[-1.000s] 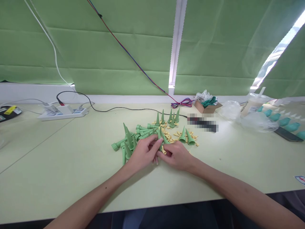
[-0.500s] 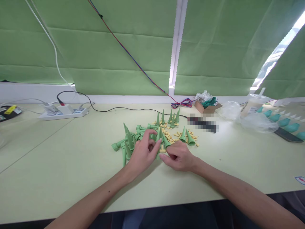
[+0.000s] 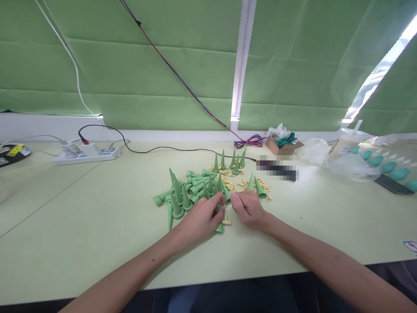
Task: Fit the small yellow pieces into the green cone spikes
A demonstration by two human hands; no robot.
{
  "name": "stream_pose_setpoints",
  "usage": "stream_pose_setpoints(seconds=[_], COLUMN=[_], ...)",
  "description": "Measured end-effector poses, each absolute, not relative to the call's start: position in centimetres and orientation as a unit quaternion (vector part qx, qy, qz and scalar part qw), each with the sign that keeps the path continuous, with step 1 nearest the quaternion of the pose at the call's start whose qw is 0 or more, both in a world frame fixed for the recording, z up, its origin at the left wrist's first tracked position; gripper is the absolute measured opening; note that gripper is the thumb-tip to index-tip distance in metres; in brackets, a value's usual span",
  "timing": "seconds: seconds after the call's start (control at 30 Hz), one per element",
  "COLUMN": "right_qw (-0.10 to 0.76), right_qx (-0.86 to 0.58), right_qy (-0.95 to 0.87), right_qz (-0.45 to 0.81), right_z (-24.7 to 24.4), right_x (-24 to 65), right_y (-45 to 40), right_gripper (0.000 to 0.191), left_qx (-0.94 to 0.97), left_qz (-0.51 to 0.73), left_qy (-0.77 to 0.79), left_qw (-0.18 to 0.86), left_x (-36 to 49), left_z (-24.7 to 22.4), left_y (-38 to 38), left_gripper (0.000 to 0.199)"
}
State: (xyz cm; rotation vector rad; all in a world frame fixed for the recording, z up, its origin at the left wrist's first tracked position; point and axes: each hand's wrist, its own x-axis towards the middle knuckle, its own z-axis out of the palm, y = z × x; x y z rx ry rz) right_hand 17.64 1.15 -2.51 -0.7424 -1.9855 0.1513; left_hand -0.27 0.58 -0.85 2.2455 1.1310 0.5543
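Note:
My left hand is closed, its fingers curled around a green plastic spike whose wide end shows below them. Just right of that end is a small yellow T-shaped piece; whether it is joined to the spike I cannot tell. My right hand is closed beside it, thumb pressed to the curled fingers, and what is in them is hidden. Beyond my left hand spreads a heap of green spikes, some upright and some lying. Several yellow pieces lie scattered behind my hands.
Several upright green spikes stand farther back. A black cable runs from a white power strip to a blurred dark object. At the right are a cardboard box, a plastic cup, plastic bags and teal pieces.
My left hand has come down nearer the table edge and curled closed around the spike. My right hand has lifted its thumb and tightened. The yellow T-shaped piece now lies closer to me.

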Motion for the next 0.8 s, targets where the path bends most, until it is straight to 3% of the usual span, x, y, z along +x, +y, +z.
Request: stream_pose_setpoints(seconds=[0.2,0.47,0.8], right_qw=[0.435,0.389,0.398], right_qx=[-0.344,-0.355,-0.346], right_qy=[-0.827,-0.841,-0.837], right_qz=[0.092,0.125,0.146], right_z=[-2.44,-2.43,-2.62], right_x=[17.59,17.6,17.68], right_y=[1.09,1.08,1.15], right_gripper=[0.045,0.046,0.041], left_qx=[0.82,0.823,0.846], left_qz=[0.23,0.25,0.212], left_qy=[0.415,0.413,0.416], left_qw=[0.321,0.299,0.258], left_x=[-0.03,0.14,-0.08], left_z=[-1.35,-1.52,-1.42], left_y=[1.06,1.09,0.91], left_gripper=[0.011,0.016,0.023])
